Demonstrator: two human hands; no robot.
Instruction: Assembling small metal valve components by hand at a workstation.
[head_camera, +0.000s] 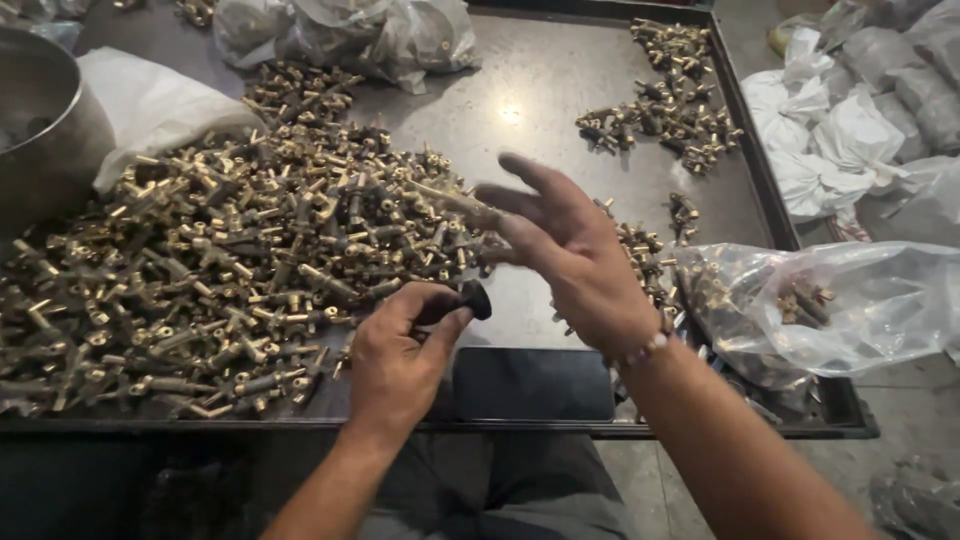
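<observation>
While motion blur smears its spread, empty fingers, right hand (575, 250) hovers above dark metal tray (560, 110); left hand (400, 350) pinches small black round knob (476, 299) beside heaped brass fittings pile (230, 260).

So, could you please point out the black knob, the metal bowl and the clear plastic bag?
black knob (476, 299), head view, its round end.
metal bowl (70, 120), head view, its outer wall.
clear plastic bag (880, 300), head view, its crinkled side.

workshop; metal tray (560, 80), heaped brass fittings (230, 260), bagged parts (830, 300)
</observation>
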